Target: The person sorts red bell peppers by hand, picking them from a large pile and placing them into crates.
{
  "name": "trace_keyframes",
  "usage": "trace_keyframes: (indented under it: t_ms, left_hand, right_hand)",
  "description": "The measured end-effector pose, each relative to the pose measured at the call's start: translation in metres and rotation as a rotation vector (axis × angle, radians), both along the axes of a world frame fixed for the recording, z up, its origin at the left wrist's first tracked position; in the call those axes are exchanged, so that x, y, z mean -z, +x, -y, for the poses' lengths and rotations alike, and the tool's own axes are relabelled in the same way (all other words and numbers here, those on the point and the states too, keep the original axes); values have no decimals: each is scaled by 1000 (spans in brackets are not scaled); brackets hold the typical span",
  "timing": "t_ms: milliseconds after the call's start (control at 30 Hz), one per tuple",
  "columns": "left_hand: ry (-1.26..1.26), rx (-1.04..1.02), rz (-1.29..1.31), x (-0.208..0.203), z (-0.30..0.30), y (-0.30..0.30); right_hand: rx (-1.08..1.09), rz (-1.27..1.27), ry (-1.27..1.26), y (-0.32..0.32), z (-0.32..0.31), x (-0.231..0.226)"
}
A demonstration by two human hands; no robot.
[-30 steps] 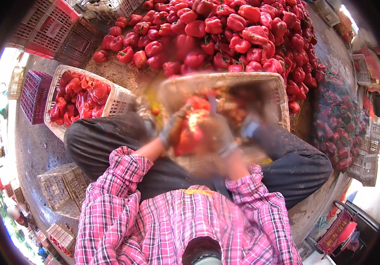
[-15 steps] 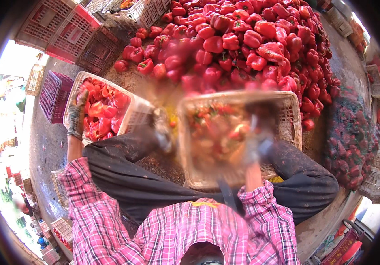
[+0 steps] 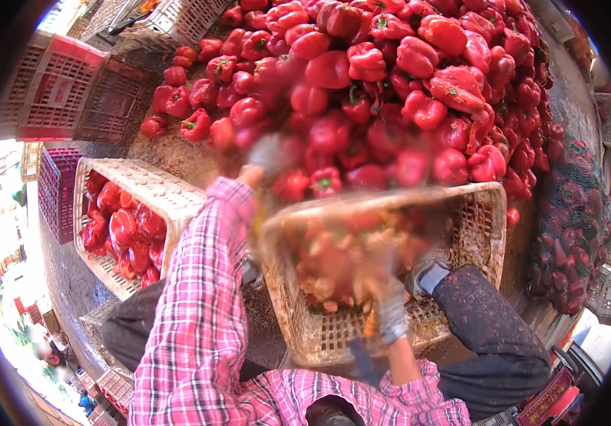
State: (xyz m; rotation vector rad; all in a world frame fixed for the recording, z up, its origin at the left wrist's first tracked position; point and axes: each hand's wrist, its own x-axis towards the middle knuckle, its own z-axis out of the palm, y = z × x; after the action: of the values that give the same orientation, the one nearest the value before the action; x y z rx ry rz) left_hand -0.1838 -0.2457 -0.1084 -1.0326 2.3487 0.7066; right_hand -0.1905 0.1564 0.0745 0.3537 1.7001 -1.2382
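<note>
Side crate (image 3: 142,179) held red peppers (image 3: 122,227); a big pile (image 3: 419,57) remained. Your left hand (image 3: 268,156) was at its edge, right hand (image 3: 387,298) over scraps (image 3: 323,284); couldn't tell either grip.

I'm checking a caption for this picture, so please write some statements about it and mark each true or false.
1. The left hand is at the near side of the pile of red peppers. True.
2. The right hand is over the purple crate. False: it is over the front crate.
3. The white crate on the left holds red peppers. True.
4. The mesh sack is left of the pile. False: it is to its right.
5. The sleeves are pink plaid. True.
</note>
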Motion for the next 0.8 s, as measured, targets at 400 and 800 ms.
trace_keyframes:
  t_ms: [400, 800]
  left_hand:
    - [-332, 142, -667, -94, -31, 58]
    - [57, 283, -931, -312, -216, 132]
  right_hand:
    - [-227, -472, -25, 6, 8, -14]
    - [-262, -473, -690, 25, 14, -79]
